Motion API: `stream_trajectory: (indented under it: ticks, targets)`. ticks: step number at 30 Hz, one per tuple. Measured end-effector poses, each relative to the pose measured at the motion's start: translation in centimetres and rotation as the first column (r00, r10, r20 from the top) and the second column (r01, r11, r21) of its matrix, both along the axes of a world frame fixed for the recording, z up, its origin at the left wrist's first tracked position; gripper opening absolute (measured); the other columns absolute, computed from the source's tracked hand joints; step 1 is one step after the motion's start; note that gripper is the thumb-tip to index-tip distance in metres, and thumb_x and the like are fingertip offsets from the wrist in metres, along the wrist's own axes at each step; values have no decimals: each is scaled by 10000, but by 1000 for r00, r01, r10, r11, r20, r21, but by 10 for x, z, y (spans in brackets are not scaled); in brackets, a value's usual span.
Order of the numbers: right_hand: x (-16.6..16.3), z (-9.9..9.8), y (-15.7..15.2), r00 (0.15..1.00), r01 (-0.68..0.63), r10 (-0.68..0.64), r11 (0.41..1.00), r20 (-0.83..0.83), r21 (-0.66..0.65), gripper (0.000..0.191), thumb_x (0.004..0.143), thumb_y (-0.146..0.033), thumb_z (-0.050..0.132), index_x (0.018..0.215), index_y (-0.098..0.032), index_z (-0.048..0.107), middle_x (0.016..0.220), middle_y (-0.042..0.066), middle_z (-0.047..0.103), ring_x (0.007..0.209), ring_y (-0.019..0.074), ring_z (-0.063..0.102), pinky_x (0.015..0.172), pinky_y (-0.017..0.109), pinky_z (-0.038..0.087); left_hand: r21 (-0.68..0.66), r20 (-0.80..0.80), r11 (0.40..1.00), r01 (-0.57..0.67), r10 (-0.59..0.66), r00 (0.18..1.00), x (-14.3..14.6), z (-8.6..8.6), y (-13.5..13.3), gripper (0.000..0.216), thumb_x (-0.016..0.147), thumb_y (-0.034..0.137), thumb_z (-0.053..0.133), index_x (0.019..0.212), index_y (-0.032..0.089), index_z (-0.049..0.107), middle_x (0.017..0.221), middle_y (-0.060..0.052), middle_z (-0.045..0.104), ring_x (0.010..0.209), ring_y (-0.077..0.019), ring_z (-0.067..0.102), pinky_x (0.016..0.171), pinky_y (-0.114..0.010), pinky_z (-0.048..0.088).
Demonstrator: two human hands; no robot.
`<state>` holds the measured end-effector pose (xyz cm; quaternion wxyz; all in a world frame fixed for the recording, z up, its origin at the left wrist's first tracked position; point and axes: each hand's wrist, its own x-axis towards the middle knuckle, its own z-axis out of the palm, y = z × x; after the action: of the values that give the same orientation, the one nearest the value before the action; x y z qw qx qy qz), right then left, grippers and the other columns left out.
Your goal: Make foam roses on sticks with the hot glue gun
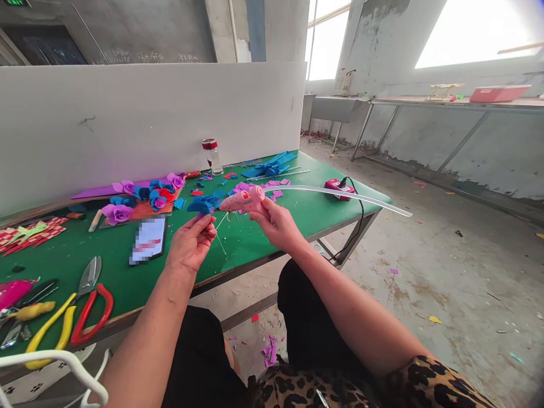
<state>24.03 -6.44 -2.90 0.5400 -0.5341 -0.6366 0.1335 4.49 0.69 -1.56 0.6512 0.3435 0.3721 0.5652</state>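
Note:
My right hand [276, 222] is closed round a pink glue gun [242, 200], from whose back a long clear glue stick [340, 194] arcs out to the right. The gun's tip points left at a small blue foam flower [200, 206]. My left hand [192, 241] pinches that flower from below; a thin wire stem [220, 242] hangs under it. Both hands are held just above the near edge of the green table [127, 283].
On the table lie finished purple, blue and red foam flowers [144, 195], foam scraps, a phone [147, 240], red-handled shears [89, 300], yellow-handled pliers [49, 331], a glass jar [212, 156] and a pink power strip [339, 187] with a black cord. A white board stands behind.

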Motion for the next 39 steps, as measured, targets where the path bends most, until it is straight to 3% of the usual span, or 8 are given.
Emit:
stream_trajectory:
  ticks: [6, 11, 17, 21, 25, 28, 34, 39]
  targets:
    - [1, -2, 5, 961, -175, 167, 984, -220, -18, 280, 913, -464, 515, 858, -192, 553, 818, 31, 689, 639, 130, 521, 596, 251, 394, -90, 84, 995, 50, -43, 996, 2, 5, -3, 187, 800, -1, 670, 644, 101, 682, 677, -56, 656, 541, -59, 567, 456, -124, 484]
    - [8, -2, 5, 931, -209, 196, 978, -308, -10, 341, 907, -509, 535, 964, -178, 594, 908, 51, 718, 680, 131, 556, 607, 247, 435, -138, 149, 987, 87, -66, 987, 0, 5, -2, 163, 815, 8, 676, 681, 102, 677, 696, -52, 637, 560, -54, 562, 458, -113, 487]
    - [26, -3, 9, 942, -242, 244, 969, -229, 36, 433, 903, -546, 554, 1131, -181, 609, 1013, 83, 721, 813, 184, 630, 711, 302, 496, -127, 187, 987, 100, -75, 979, -5, 10, -2, 165, 815, 4, 673, 698, 120, 676, 690, -43, 627, 573, -63, 555, 440, -112, 478]
    - [37, -7, 15, 936, -296, 312, 948, -164, 112, 467, 887, -581, 565, 1143, -192, 590, 1033, 84, 712, 907, 213, 667, 812, 337, 515, -132, 223, 984, 117, -86, 971, -7, 17, -6, 228, 868, -21, 558, 716, 98, 679, 692, -62, 616, 572, -71, 548, 430, -118, 471]
    - [47, -17, 17, 963, -246, 257, 961, -83, 127, 425, 879, -594, 558, 1013, -193, 610, 851, 41, 672, 740, 185, 602, 696, 309, 491, -122, 236, 986, 113, -82, 968, -10, 20, -8, 283, 889, -30, 491, 715, 98, 675, 702, -65, 608, 572, -71, 537, 426, -118, 468]
    - [53, -25, 15, 982, -176, 181, 979, -45, 102, 385, 868, -590, 572, 877, -207, 608, 686, -9, 552, 594, 147, 461, 571, 279, 414, -116, 230, 988, 106, -77, 970, -12, 19, -7, 289, 885, -29, 493, 696, 94, 674, 713, -72, 604, 572, -77, 542, 424, -128, 473]
    - [61, -29, 10, 990, -138, 139, 986, -10, 98, 380, 849, -564, 617, 723, -211, 560, 655, -17, 462, 588, 140, 383, 544, 275, 359, -102, 220, 989, 108, -84, 972, -14, 17, -6, 297, 881, -38, 482, 705, 74, 693, 689, -76, 590, 554, -81, 541, 424, -140, 481]
    - [64, -32, 9, 952, -264, 267, 964, -149, 38, 344, 875, -543, 616, 1007, -225, 605, 816, 12, 602, 757, 185, 565, 706, 301, 453, -104, 211, 989, 106, -82, 974, -14, 15, -6, 309, 892, -33, 470, 709, 83, 689, 685, -67, 613, 558, -77, 540, 424, -136, 485]
